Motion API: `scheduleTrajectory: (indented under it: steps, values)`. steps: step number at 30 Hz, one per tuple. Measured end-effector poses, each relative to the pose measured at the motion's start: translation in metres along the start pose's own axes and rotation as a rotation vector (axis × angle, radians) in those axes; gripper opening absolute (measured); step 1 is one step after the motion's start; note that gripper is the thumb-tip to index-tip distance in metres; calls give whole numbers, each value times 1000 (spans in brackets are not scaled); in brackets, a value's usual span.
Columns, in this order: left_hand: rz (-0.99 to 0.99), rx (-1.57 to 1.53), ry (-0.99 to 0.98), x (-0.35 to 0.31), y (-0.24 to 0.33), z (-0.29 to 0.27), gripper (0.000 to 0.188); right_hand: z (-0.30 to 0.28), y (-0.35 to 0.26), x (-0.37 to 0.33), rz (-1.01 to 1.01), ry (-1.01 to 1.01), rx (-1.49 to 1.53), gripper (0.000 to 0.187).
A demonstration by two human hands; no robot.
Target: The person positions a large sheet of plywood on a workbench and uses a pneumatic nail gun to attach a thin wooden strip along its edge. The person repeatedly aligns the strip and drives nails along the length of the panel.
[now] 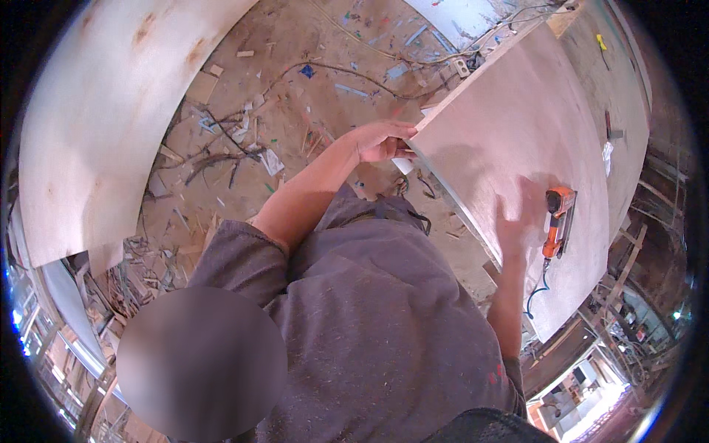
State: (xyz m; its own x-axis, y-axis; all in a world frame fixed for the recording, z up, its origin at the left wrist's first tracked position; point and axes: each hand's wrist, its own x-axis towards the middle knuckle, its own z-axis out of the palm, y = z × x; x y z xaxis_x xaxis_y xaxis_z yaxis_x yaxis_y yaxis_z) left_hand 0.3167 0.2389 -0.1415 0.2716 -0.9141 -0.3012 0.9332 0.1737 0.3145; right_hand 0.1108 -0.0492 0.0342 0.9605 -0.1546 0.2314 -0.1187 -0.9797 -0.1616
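Note:
A large pale wooden panel (517, 111) lies to my right, with a narrow strip along its edge. At the panel's near left corner, my left hand (382, 142) grips the edge, its thumb side on top and fingers curling beneath. Over the panel's surface is my right hand (519, 214), fingers stretched out and somewhat blurred, holding nothing that I can see. Just right of it lies an orange and black nail gun (559, 221), close to the fingers. From its lower end runs a blue coiled air hose (536, 292).
Farther right are a hammer (612, 131), a yellow-handled tool (602, 46) and a crumpled white piece (607, 156). Another big pale panel (111, 111) stands at left. Cables (347, 68), a white socket block (461, 68) and wood scraps (136, 277) litter the floor.

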Motion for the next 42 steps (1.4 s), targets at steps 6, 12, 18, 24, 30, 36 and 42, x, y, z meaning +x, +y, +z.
scheduleTrajectory:
  steps: [6,12,18,24,30,36,42]
  values:
    - [40,-72,-38,-2,-11,1,48,54,-116,92,-370,-224,165,57]
    - [17,-359,18,-1,-26,10,31,91,-109,111,-504,-242,157,39]
    - [41,-374,-36,3,-32,8,31,94,-115,116,-522,-211,171,31]
    - [102,-300,-100,7,-37,2,33,96,-113,117,-520,-182,213,29]
    - [85,-324,18,4,-39,6,31,99,-110,115,-537,-168,208,30]
    - [85,-335,-54,7,-42,-1,32,99,-110,113,-551,-146,206,32]
    - [93,-287,-27,11,-43,-3,33,100,-111,114,-551,-126,221,31]
